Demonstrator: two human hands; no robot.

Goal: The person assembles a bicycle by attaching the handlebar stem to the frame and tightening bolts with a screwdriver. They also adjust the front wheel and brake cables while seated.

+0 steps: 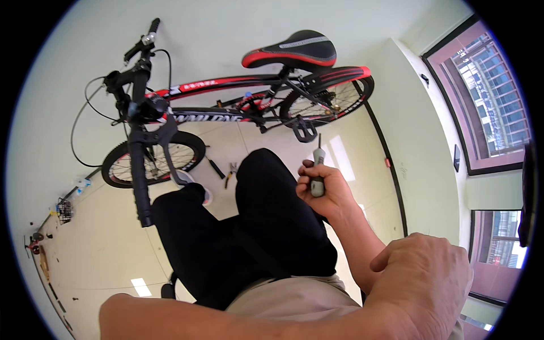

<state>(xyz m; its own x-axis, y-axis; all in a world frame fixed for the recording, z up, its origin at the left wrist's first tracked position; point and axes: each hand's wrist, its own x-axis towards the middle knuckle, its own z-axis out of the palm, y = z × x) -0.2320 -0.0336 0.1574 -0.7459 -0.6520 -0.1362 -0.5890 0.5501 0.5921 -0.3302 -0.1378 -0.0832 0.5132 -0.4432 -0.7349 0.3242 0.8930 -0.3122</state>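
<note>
Grey screwdriver (317, 170) upright in fisted hand (324, 190)

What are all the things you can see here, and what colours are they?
bicycle: one, red and black, standing on the floor ahead
saddle: one, black with red edge, on the bicycle
pliers: one, on the floor by the front wheel
dark tool: one, black, on the floor beside the pliers
windows: two, at the right wall
screwdriver: one, grey and black, in the right hand
trousers: black, on the person's legs
right hand: fingers wrapped round the screwdriver
left hand: near bottom right, holding nothing visible
</note>
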